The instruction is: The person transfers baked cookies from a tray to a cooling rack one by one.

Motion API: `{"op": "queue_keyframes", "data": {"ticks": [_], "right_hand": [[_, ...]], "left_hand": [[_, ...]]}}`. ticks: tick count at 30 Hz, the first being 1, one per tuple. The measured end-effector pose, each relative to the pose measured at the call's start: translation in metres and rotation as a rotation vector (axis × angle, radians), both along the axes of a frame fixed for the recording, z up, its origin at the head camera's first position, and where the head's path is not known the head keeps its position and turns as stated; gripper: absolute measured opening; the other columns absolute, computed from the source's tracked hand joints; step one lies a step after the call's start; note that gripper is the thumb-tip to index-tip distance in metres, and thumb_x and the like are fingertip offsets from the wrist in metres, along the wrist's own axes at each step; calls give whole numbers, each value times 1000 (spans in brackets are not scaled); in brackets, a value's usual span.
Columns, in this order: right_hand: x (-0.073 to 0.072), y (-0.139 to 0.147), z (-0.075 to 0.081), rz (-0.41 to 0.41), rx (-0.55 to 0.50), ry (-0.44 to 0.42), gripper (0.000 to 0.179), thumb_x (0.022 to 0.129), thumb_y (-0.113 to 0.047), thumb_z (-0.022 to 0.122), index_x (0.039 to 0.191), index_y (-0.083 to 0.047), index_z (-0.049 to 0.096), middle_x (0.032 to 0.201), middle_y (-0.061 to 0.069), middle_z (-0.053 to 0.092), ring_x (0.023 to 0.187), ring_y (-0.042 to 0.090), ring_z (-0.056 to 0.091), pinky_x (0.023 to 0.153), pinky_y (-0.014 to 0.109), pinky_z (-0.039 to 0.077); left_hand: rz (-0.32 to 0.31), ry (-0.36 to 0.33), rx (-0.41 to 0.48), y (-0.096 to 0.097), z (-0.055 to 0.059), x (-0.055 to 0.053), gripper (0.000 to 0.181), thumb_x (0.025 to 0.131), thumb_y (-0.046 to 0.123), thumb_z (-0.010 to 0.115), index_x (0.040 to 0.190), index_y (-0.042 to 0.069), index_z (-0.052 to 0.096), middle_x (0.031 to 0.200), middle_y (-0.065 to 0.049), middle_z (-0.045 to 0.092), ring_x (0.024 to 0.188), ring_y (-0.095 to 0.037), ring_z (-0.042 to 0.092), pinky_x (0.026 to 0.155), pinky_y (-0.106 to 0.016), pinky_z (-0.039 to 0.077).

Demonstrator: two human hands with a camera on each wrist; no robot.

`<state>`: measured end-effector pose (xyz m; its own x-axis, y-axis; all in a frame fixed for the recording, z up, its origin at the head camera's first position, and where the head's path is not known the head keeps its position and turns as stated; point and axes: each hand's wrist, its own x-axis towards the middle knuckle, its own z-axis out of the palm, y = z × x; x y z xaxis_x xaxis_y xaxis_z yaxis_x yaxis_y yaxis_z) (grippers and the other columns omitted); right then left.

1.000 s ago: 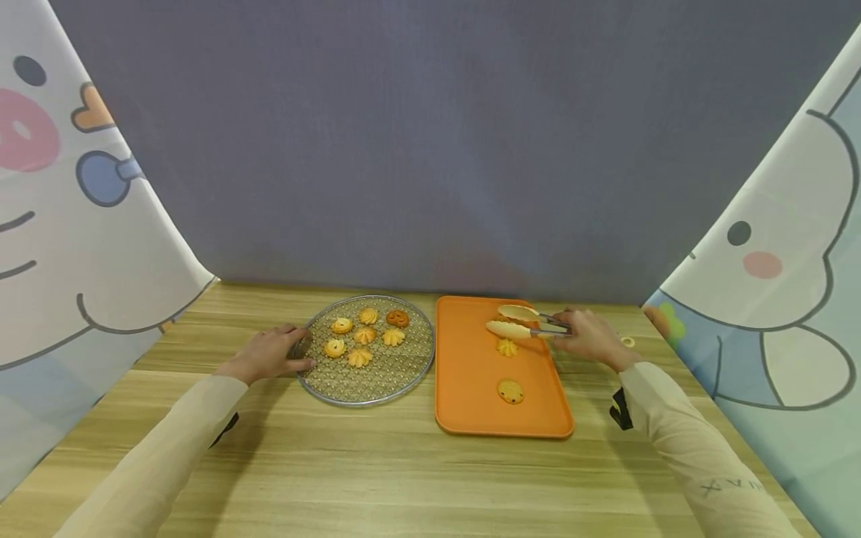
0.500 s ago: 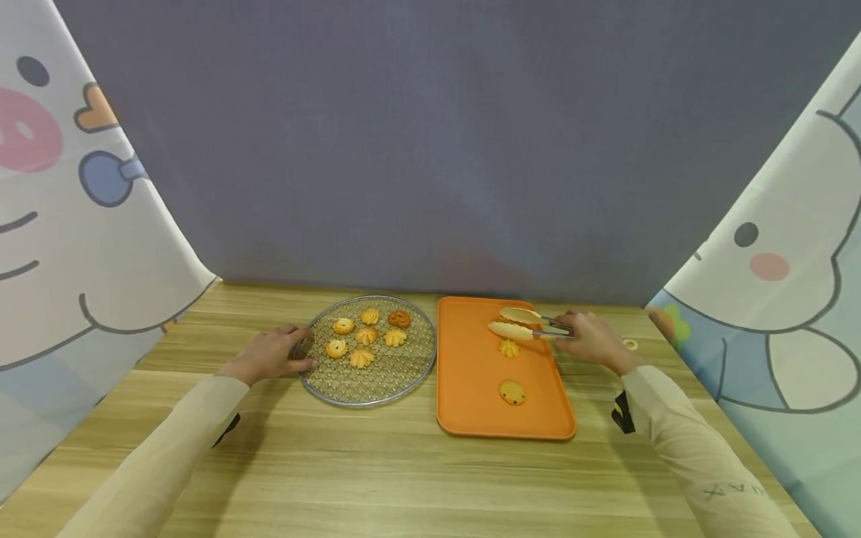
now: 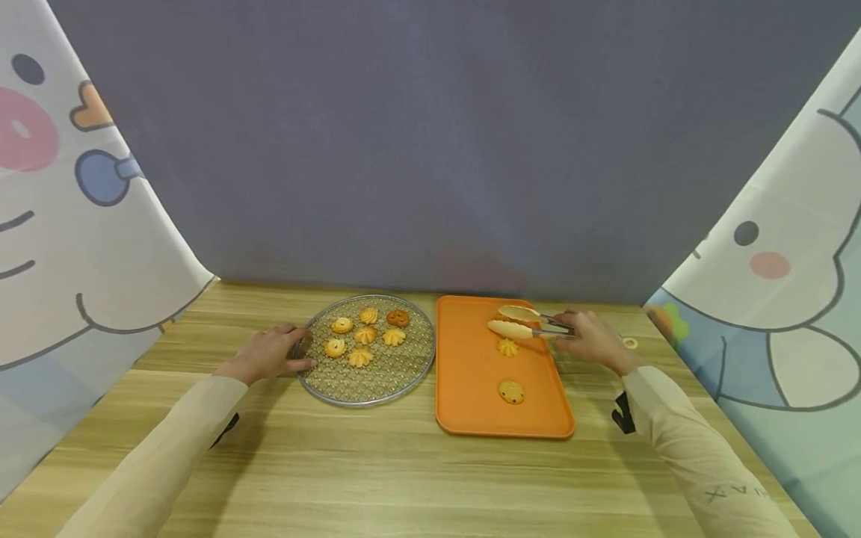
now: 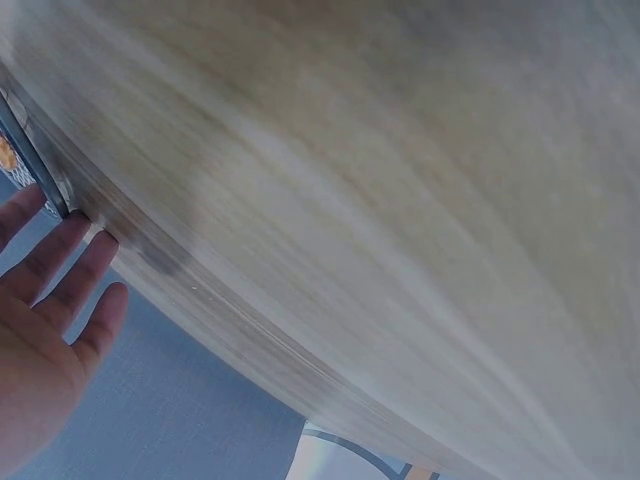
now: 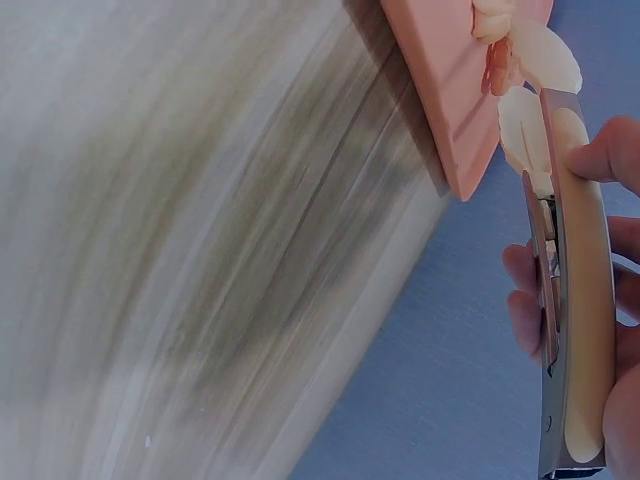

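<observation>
An orange rectangular tray [image 3: 471, 396] sits beside a round, metal-rimmed tray [image 3: 397, 377], which the outstretched left hand [image 3: 267, 353] touches, apparently for steadiness. The right hand [image 3: 593, 341] grips cream-tipped metal tongs [image 3: 509, 329], tips apart, seemingly straddling a brown cookie [image 5: 497, 80] on the orange tray.

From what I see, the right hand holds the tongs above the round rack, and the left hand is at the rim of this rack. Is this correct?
Not quite: the head view shows the tongs above the orange tray, not the round rack. The right hand does hold them, and the left hand is at the rack's rim.
</observation>
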<state>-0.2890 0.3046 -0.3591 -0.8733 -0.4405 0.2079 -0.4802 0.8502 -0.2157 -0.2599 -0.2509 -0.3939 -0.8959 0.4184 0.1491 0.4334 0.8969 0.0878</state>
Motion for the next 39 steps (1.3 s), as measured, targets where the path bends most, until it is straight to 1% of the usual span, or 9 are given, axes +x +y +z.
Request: {"op": "queue_keyframes", "data": {"ticks": [10, 13, 16, 18, 22, 25, 28, 32, 39], "right_hand": [[5, -14, 4, 28, -9, 57, 38, 78, -13, 69, 111, 5, 62, 98, 19, 63, 67, 20, 63, 56, 34, 53], [6, -21, 5, 41, -11, 82, 38, 77, -13, 69, 111, 3, 63, 98, 17, 64, 67, 18, 63, 53, 30, 51], [8, -28, 5, 43, -7, 93, 38, 76, -15, 69, 110, 1, 64, 96, 15, 64, 62, 13, 60, 47, 24, 45], [9, -33, 5, 57, -14, 86, 38, 76, -15, 70, 111, 1, 64, 96, 15, 64, 63, 12, 58, 47, 23, 44], [11, -42, 5, 96, -17, 91, 40, 75, -13, 71, 111, 3, 63, 96, 16, 63, 66, 13, 58, 52, 24, 47], [14, -51, 6, 104, 7, 103, 43, 75, -15, 73, 112, 2, 62, 96, 14, 63, 67, 14, 59, 54, 27, 48], [17, -58, 7, 108, 21, 101, 45, 75, -17, 72, 115, 1, 61, 100, 14, 63, 72, 19, 60, 57, 30, 49], [19, -67, 8, 139, 10, 106, 45, 75, -16, 72, 115, 0, 61, 105, 15, 62, 79, 24, 61, 62, 33, 50], [20, -82, 7, 191, 30, 154, 43, 74, -17, 73, 113, -3, 63, 100, 9, 62, 71, 17, 59, 55, 24, 46]], "left_hand": [[-10, 14, 10, -1, -3, -3, 58, 79, 44, 67, 118, 3, 55, 115, -26, 56, 97, -45, 58, 79, -60, 47], [-11, 19, 10, -3, -3, -3, 58, 78, 44, 67, 118, 3, 55, 115, -27, 56, 96, -45, 58, 79, -60, 48], [-11, 22, 6, -3, -3, -3, 59, 78, 45, 66, 118, 3, 55, 115, -27, 56, 96, -45, 58, 78, -59, 48], [-8, 21, 3, -2, -3, -2, 59, 78, 45, 66, 119, 3, 55, 116, -27, 56, 97, -45, 57, 79, -60, 48], [-9, 20, 2, -2, -3, -2, 59, 78, 45, 67, 119, 3, 55, 116, -27, 56, 97, -46, 57, 79, -60, 47], [-14, 23, 8, -1, -3, -2, 59, 78, 45, 67, 118, 3, 55, 115, -27, 56, 97, -45, 58, 79, -60, 47], [-16, 26, 11, -1, -3, -2, 59, 78, 45, 67, 118, 3, 56, 115, -27, 57, 97, -45, 58, 79, -60, 47], [-13, 24, 11, -1, -3, -1, 59, 78, 44, 67, 118, 3, 55, 115, -27, 57, 97, -46, 57, 80, -60, 47], [-7, 14, 7, -1, -3, -1, 60, 78, 45, 66, 119, 3, 55, 116, -28, 56, 99, -47, 56, 81, -61, 46]]}}
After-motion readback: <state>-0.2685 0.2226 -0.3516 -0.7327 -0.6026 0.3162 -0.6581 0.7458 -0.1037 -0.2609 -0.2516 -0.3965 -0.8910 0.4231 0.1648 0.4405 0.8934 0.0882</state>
